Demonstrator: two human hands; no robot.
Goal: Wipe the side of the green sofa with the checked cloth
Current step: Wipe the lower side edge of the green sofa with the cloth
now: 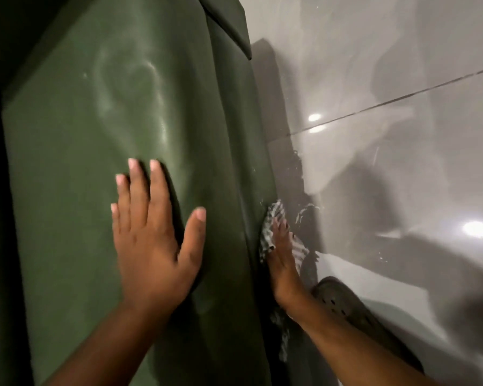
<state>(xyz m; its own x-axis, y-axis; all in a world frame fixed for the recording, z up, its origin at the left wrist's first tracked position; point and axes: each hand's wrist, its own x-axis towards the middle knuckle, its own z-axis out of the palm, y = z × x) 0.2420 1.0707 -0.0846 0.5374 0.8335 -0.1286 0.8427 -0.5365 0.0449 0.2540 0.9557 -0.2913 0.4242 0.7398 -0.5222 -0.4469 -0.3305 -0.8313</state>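
The green sofa [101,151] fills the left and middle of the view, its broad top surface marked with pale smears. My left hand [151,235] lies flat on that surface, fingers spread, holding nothing. Over the sofa's right edge, my right hand [282,260] presses the black-and-white checked cloth [271,224] against the sofa's side face. Part of the cloth sticks out above and beside my fingers, and a strip of it hangs below my wrist. Most of the side face is hidden by the steep angle.
A glossy grey tiled floor [402,135] with light reflections and a dark grout line spreads to the right. A dark perforated clog [343,305] on a foot stands on the floor just beside my right forearm. The far left is dark.
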